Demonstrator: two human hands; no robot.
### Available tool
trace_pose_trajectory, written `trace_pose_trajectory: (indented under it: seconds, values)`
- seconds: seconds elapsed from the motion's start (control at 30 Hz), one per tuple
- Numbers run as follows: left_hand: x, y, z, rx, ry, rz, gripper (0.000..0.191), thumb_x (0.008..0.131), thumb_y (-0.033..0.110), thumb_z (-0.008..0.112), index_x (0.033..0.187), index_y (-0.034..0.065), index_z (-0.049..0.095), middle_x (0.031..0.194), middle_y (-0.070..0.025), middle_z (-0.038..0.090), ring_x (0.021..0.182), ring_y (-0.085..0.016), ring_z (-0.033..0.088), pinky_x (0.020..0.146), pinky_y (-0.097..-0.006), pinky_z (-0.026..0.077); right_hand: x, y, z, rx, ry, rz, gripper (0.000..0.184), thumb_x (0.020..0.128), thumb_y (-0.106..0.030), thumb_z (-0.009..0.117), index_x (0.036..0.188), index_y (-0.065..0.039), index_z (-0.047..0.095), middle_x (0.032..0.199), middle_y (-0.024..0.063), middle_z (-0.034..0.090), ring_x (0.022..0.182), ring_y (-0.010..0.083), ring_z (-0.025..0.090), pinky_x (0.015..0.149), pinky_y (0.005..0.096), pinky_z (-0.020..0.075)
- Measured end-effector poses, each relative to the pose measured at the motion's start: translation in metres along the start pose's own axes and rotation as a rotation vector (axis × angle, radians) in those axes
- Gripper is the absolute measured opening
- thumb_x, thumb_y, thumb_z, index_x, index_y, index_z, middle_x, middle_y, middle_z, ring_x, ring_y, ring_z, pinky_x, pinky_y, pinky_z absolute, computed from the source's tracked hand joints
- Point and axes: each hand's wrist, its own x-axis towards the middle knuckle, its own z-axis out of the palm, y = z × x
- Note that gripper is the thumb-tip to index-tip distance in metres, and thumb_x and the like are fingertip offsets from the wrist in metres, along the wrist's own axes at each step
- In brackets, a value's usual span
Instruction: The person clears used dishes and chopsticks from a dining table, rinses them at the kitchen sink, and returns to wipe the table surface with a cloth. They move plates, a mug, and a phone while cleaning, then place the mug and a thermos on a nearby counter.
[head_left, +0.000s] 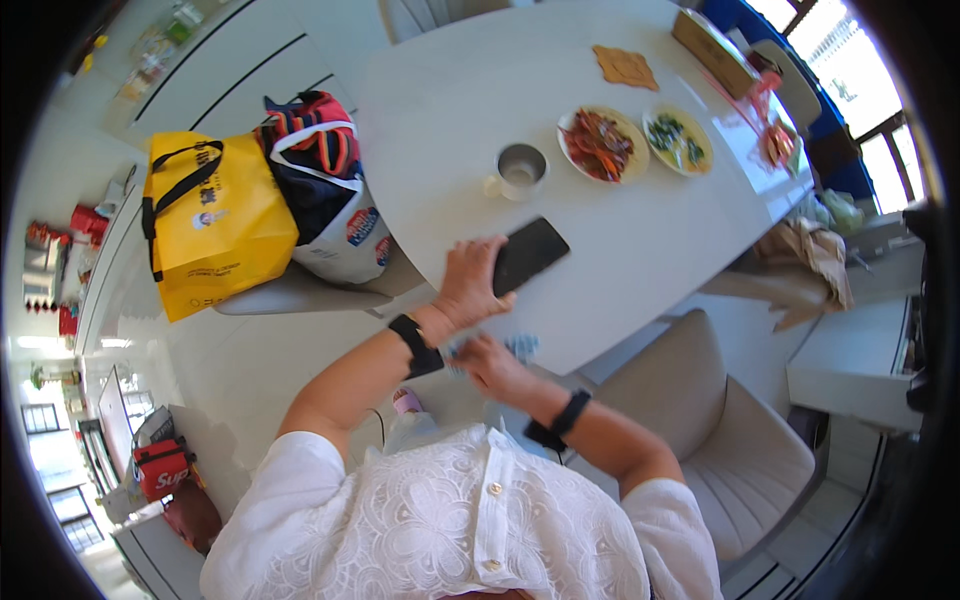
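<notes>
My left hand (471, 283) is at the near end of a black smartphone (531, 255), its fingers and thumb around that end, over the white table. Closer to my body, my right hand (489, 366) is blurred, with bent fingers on a blue-and-white patterned item (523, 346) that shows on both sides of the hand at the table's edge; its kind is unclear. Beyond the phone stands a metal-lined cup (521, 166) with a pale handle. Two plates of food, one reddish (600, 146) and one with greens (677, 140), sit to its right.
A yellow bag (217, 217) and a white bag with clothes (349, 232) rest on a chair at left. A beige chair (675, 390) stands at right. A brown flat piece (625, 67) and a cardboard box (715, 52) lie on the table's far part.
</notes>
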Motion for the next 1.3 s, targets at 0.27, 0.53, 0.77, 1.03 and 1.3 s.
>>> trace_pose_trajectory:
  seconds: [0.27, 0.53, 0.77, 1.03, 1.3]
  values:
    - [-0.011, 0.0, 0.035, -0.001, 0.016, -0.001, 0.09, 0.058, 0.032, 0.078, 0.132, 0.0046, 0.036, 0.122, -0.0156, 0.044, 0.111, -0.033, 0.041, 0.098, -0.044, 0.033, -0.04, -0.059, -0.057, 0.145, 0.214, 0.394, 0.044, 0.068, 0.015, 0.049, 0.101, -0.006, 0.069, 0.096, 0.0125, 0.058, 0.089, 0.0266, 0.057, 0.08, 0.031, 0.0464]
    - [-0.09, -0.052, -0.055, -0.26, 0.064, -0.033, 0.084, 0.073, 0.031, 0.074, 0.137, 0.0, 0.03, 0.128, -0.0217, 0.044, 0.115, -0.037, 0.044, 0.1, -0.0438, 0.034, 0.042, -0.108, -0.013, 0.778, 0.439, 0.514, 0.044, 0.073, 0.009, 0.041, 0.108, 0.001, 0.066, 0.106, 0.008, 0.056, 0.1, 0.0161, 0.051, 0.089, 0.0233, 0.0372]
    - [-0.321, -0.183, -0.216, -0.695, 0.148, -0.536, 0.047, 0.082, 0.018, 0.067, 0.123, 0.0034, 0.05, 0.104, -0.0101, 0.059, 0.083, -0.016, 0.056, 0.073, -0.0287, 0.049, 0.178, -0.181, 0.135, 0.701, 0.064, 0.366, 0.044, 0.073, 0.008, 0.04, 0.109, 0.002, 0.064, 0.105, 0.0103, 0.057, 0.099, 0.0181, 0.053, 0.088, 0.0256, 0.0388]
    - [-0.507, -0.285, -0.354, -0.83, 0.566, -0.838, 0.024, 0.09, 0.008, 0.058, 0.113, 0.0027, 0.056, 0.086, -0.0002, 0.058, 0.075, -0.006, 0.051, 0.069, -0.0213, 0.044, 0.381, -0.275, 0.308, 0.677, -0.301, 0.106, 0.048, 0.073, 0.008, 0.036, 0.112, -0.001, 0.063, 0.104, 0.0102, 0.056, 0.092, 0.0159, 0.052, 0.081, 0.0256, 0.0409]
    - [-0.519, -0.393, -0.438, -0.985, 0.679, -0.741, 0.025, 0.09, 0.003, 0.054, 0.115, -0.0019, 0.052, 0.101, -0.0046, 0.061, 0.091, -0.01, 0.056, 0.08, -0.0236, 0.045, 0.587, -0.328, 0.446, 1.062, -0.223, -0.137, 0.047, 0.08, 0.007, 0.035, 0.118, -0.004, 0.061, 0.11, 0.0067, 0.054, 0.092, 0.0119, 0.049, 0.079, 0.0228, 0.0409]
